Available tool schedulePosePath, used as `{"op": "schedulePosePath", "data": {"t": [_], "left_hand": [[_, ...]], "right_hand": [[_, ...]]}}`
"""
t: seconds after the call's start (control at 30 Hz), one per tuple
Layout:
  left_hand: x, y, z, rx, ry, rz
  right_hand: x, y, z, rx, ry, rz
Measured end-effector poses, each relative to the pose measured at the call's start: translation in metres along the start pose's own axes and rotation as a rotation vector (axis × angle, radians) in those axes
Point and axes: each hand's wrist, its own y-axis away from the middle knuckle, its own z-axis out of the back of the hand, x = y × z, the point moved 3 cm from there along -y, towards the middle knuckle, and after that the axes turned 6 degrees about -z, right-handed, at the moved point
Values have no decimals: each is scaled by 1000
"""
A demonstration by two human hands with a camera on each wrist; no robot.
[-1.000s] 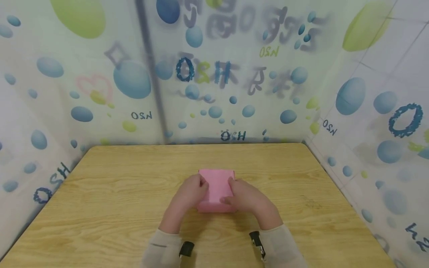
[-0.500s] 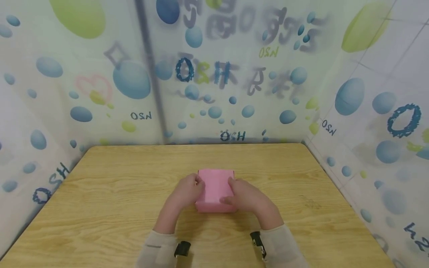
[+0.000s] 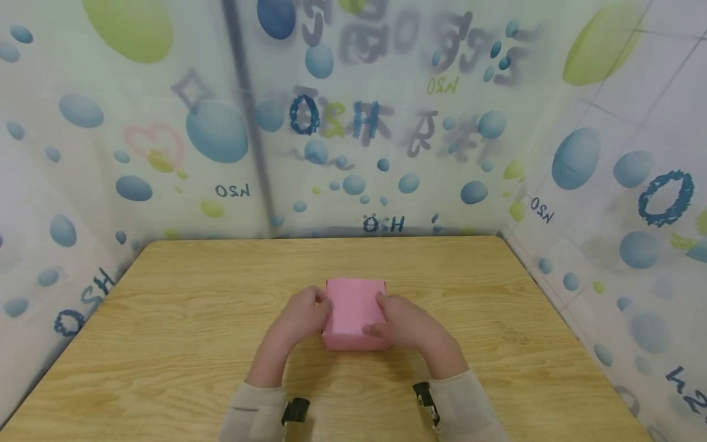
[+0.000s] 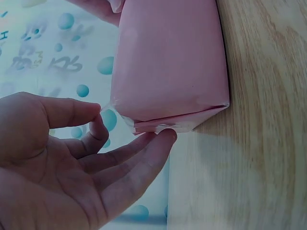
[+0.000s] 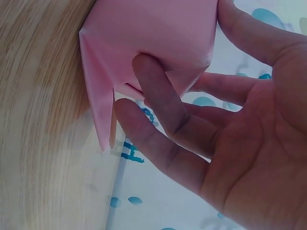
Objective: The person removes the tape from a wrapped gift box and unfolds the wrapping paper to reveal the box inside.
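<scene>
A box wrapped in pink paper (image 3: 355, 307) lies on the wooden table. At its left end, my left hand (image 3: 302, 316) pinches a small piece of clear tape (image 4: 108, 106) between thumb and index finger. Other fingertips of that hand touch the folded end paper (image 4: 158, 125), where a shiny clear patch shows. My right hand (image 3: 407, 322) holds the box's right end, with the thumb along an edge and fingers pressed on the end folds. Below those fingers, a pointed paper flap (image 5: 99, 108) sticks out loose from the right end.
The wooden table (image 3: 182, 344) spreads out on all sides of the box. A patterned curtain with blue and green dots (image 3: 353, 166) rises behind the table and along both sides. A dark band (image 3: 295, 410) sits at my left cuff, another (image 3: 422, 393) at the right.
My left hand has moved left, from over the top of the wrapped box to its left edge. The right hand and the box have stayed almost still.
</scene>
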Motion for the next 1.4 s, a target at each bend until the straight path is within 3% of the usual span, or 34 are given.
{"op": "schedulePosePath", "data": {"t": [0.6, 0.87, 1.1, 1.4], "left_hand": [[-1, 4, 10, -8, 4, 39], [2, 8, 12, -31, 123, 38], [4, 9, 9, -10, 225, 51], [6, 8, 11, -9, 209, 102]], "right_hand": [[2, 1, 0, -6, 26, -10], [4, 2, 0, 4, 25, -19], [5, 4, 0, 0, 26, -33], [4, 3, -1, -2, 23, -35]]}}
